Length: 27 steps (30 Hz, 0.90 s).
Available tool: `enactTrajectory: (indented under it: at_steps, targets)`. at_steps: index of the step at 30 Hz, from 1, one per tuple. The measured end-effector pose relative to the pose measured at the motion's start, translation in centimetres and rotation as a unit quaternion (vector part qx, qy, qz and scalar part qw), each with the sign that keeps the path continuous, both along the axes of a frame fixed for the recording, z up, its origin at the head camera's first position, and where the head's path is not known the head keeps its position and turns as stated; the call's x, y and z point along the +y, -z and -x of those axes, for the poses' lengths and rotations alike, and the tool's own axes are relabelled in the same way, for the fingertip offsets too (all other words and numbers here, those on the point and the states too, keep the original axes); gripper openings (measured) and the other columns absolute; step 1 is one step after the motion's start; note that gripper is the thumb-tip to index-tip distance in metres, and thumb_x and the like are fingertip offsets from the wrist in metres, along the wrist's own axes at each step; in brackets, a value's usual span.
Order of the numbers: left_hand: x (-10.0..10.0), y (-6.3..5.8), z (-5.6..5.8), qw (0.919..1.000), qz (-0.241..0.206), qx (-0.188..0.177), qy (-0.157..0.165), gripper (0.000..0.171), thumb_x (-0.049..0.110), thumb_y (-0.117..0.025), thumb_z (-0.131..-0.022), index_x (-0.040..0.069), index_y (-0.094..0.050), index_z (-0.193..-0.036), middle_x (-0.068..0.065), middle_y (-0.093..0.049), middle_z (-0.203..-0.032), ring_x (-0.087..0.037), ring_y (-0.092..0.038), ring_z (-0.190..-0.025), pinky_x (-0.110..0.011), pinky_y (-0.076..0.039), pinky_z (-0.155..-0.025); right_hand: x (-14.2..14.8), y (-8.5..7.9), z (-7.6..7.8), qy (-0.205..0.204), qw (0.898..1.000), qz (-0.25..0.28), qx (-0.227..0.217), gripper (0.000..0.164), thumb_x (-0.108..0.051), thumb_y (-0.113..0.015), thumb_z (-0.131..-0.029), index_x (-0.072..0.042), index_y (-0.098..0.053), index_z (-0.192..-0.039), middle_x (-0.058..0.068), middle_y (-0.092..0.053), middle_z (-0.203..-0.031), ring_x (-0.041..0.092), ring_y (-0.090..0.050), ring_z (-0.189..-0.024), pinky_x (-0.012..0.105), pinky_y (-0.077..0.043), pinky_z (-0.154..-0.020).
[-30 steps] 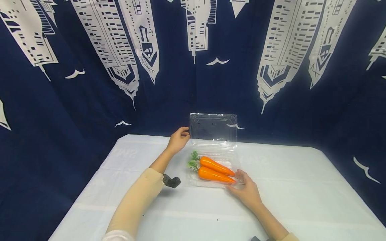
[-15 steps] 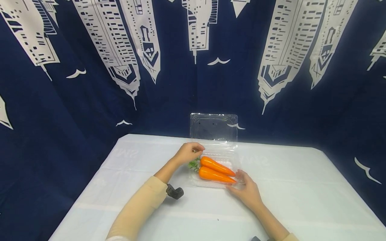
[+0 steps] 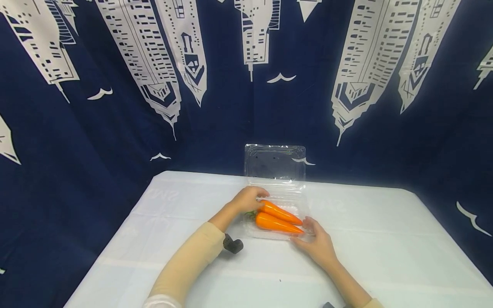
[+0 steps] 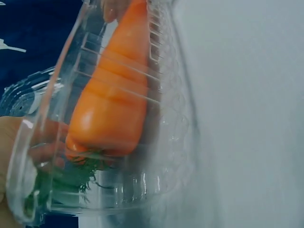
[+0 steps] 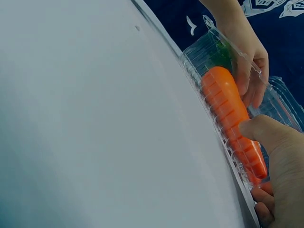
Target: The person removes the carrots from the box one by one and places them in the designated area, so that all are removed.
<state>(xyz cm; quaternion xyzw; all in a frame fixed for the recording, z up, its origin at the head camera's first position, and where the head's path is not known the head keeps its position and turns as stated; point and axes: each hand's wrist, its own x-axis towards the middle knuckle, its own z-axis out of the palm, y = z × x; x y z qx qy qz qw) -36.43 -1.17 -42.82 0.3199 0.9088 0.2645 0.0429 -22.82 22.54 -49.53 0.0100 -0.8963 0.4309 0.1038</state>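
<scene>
Two orange carrots [image 3: 278,223] with green tops lie side by side in a clear plastic clamshell container [image 3: 265,236], pointed ends to the right. Its lid [image 3: 275,161] stands raised at the back. My left hand [image 3: 248,199] reaches over the container's left side, thumb and fingers about the far carrot's thick end; a firm grip cannot be made out. The left hand [image 5: 247,61] also shows behind the near carrot [image 5: 225,102] in the right wrist view. With thumb and fingers, my right hand [image 3: 317,246] holds the container's front right corner. Through the wall, the left wrist view shows a carrot [image 4: 114,95].
A white cloth covers the table [image 3: 369,252]. Behind it hangs a dark blue curtain [image 3: 223,124] with white building prints. A small black camera [image 3: 233,244] is worn on the left wrist.
My left hand has moved from beside the lid down and right into the container, over the green tops to the far carrot. The right hand keeps its hold on the corner.
</scene>
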Motion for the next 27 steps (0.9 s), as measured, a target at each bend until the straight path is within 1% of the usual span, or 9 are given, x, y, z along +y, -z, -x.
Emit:
enactTrajectory:
  at_steps: [5,10,15,20,27]
  targets:
    - [0.5,0.1,-0.1,0.9994,0.03,0.012,0.007,0.035,0.011,-0.073,-0.083,0.011,-0.069,-0.118,-0.004,-0.069,-0.116,-0.02,-0.061,-0.11,-0.035,-0.046,-0.098,0.0,-0.1,-0.1,0.0,1.0,-0.001,-0.003,0.082,-0.033,-0.083,-0.077,0.002,-0.043,-0.14,0.021,-0.057,-0.131,0.038,-0.052,-0.121,0.055,-0.04,-0.101]
    - [0.8,0.2,-0.2,0.998,0.061,0.018,0.009,0.038,0.012,-0.077,-0.081,0.013,-0.07,-0.118,-0.001,-0.069,-0.115,-0.017,-0.06,-0.108,-0.032,-0.044,-0.098,0.0,-0.1,-0.1,-0.001,1.0,-0.001,-0.002,0.081,-0.033,-0.083,-0.077,0.002,-0.044,-0.139,0.02,-0.057,-0.131,0.038,-0.051,-0.122,0.055,-0.04,-0.101]
    - [1.0,0.4,-0.3,0.9952,0.09,0.03,0.021,0.042,0.015,-0.079,-0.079,0.015,-0.069,-0.12,0.001,-0.068,-0.115,-0.016,-0.059,-0.106,-0.032,-0.043,-0.098,0.0,-0.2,-0.2,0.0,1.0,0.001,-0.004,0.08,-0.034,-0.082,-0.078,0.002,-0.044,-0.139,0.021,-0.057,-0.131,0.038,-0.05,-0.123,0.056,-0.039,-0.102]
    - [1.0,0.8,-0.3,0.9925,0.11,0.047,0.025,0.045,0.02,-0.08,-0.079,0.017,-0.068,-0.122,0.002,-0.068,-0.114,-0.015,-0.059,-0.102,-0.032,-0.044,-0.096,-0.1,-0.1,-0.2,0.002,1.0,-0.002,-0.009,0.082,-0.036,-0.082,-0.078,0.002,-0.043,-0.14,0.021,-0.056,-0.132,0.038,-0.051,-0.122,0.055,-0.04,-0.101]
    - [1.2,1.1,-0.2,0.9905,0.124,0.054,0.025,0.046,0.021,-0.079,-0.08,0.019,-0.068,-0.124,0.003,-0.068,-0.116,-0.016,-0.06,-0.104,-0.033,-0.043,-0.097,0.0,0.0,-0.1,0.003,1.0,-0.004,-0.013,0.084,-0.038,-0.082,-0.078,0.001,-0.042,-0.141,0.02,-0.056,-0.132,0.038,-0.05,-0.122,0.055,-0.04,-0.1]
